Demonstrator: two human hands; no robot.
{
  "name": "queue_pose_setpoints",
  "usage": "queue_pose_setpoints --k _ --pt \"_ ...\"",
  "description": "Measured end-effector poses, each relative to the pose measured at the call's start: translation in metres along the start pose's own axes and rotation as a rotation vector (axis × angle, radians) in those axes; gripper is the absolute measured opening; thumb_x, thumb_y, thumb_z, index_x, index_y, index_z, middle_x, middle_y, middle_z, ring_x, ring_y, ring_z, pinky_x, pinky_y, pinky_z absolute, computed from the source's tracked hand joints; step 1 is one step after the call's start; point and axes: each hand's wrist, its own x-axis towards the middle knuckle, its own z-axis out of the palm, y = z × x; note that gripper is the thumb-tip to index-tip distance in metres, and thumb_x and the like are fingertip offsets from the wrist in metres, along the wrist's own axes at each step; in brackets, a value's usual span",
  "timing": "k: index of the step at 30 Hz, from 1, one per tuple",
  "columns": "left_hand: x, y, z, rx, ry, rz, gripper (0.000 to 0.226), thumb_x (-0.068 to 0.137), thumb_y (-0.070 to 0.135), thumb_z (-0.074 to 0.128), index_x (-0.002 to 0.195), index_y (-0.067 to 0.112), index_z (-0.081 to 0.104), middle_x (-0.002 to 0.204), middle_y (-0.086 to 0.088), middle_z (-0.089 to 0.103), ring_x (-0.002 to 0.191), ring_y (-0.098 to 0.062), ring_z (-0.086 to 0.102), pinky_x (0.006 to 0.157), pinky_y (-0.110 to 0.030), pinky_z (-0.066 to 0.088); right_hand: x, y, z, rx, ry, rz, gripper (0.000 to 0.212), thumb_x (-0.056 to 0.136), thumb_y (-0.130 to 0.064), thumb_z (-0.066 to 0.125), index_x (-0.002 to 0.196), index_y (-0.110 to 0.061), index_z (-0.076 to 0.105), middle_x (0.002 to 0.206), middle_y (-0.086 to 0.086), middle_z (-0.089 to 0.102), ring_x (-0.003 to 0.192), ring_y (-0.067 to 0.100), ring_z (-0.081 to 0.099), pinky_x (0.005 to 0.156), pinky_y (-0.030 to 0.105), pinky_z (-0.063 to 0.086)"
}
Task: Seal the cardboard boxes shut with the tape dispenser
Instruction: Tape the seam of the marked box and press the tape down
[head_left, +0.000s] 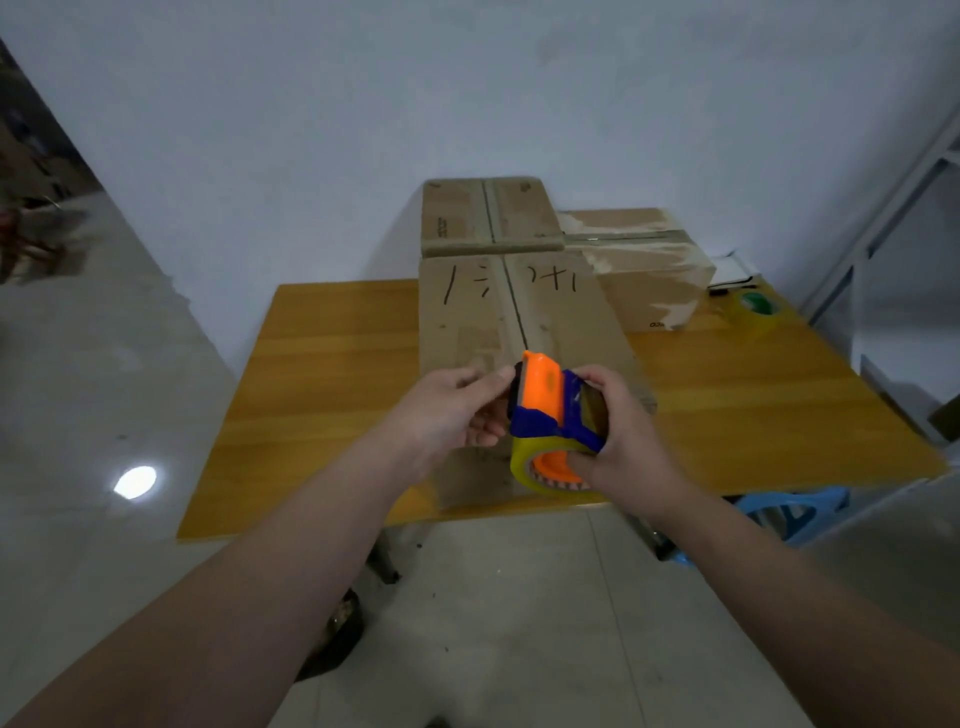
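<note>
An orange and blue tape dispenser (550, 415) with a yellowish tape roll hangs over the near end of a long cardboard box (467, 312) marked with black pen strokes. My right hand (623, 441) grips the dispenser by its roll and frame. My left hand (457, 410) pinches its front end near the orange blade guard. The box flaps lie closed with a dark seam down the middle. Behind it stand a second cardboard box (519, 213) and a third cardboard box (654, 270) with torn paper patches.
The boxes rest on a yellow wooden table (311, 395) against a white wall. A spare tape roll with a green core (753, 309) lies at the table's right back. A blue plastic stool (789, 514) stands under the right edge. A metal frame (883, 208) rises at the right.
</note>
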Motion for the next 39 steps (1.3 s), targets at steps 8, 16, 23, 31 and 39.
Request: queue_pose_setpoints --k 8,16,23,31,39 --pt "-0.004 0.003 -0.018 0.119 0.061 0.025 0.013 0.093 0.013 0.058 0.081 0.009 0.061 0.066 -0.005 0.068 0.06 -0.012 0.065 0.054 -0.02 0.051 -0.002 -0.016 -0.001 -0.153 -0.07 -0.026 0.092 0.064 -0.017 0.08 0.126 -0.057 0.026 0.117 -0.02 0.049 0.105 0.01 0.054 0.083 0.041 0.054" --pt "-0.015 -0.008 -0.047 0.369 0.215 0.078 0.015 0.094 0.014 0.057 0.081 0.007 0.06 0.07 -0.004 0.065 0.057 -0.011 0.058 0.053 -0.019 0.048 0.002 -0.031 -0.023 -0.781 -0.296 -0.25 0.096 0.076 -0.066 0.06 0.13 -0.066 -0.02 0.105 -0.007 0.035 0.085 0.009 0.037 0.066 0.023 0.029" --pt "-0.023 -0.042 -0.092 0.29 0.426 -0.017 0.018 0.098 0.023 0.051 0.086 0.011 0.056 0.084 -0.01 0.06 0.072 -0.022 0.055 0.06 -0.029 0.044 0.018 -0.029 -0.046 -1.202 -0.291 -0.273 0.074 0.084 -0.071 0.039 0.146 -0.05 0.006 0.122 0.001 0.046 0.102 0.019 0.049 0.077 0.03 0.036" --pt "-0.014 -0.07 -0.082 0.282 0.633 -0.036 0.039 0.082 0.053 0.065 0.076 0.02 0.045 0.072 -0.001 0.045 0.065 -0.02 0.046 0.058 -0.035 0.038 0.046 -0.07 -0.021 -1.427 -0.325 -0.419 0.064 0.09 -0.06 0.043 0.146 -0.043 0.018 0.121 0.005 0.051 0.104 0.026 0.052 0.081 0.036 0.038" --pt "-0.002 -0.08 -0.078 0.265 0.71 -0.042 0.04 0.082 0.051 0.065 0.082 0.017 0.045 0.076 0.0 0.048 0.066 -0.016 0.045 0.055 -0.031 0.035 0.056 -0.086 -0.003 -1.53 -0.395 -0.407 0.054 0.093 -0.05 0.045 0.143 -0.04 0.029 0.121 0.007 0.052 0.103 0.027 0.053 0.078 0.037 0.037"
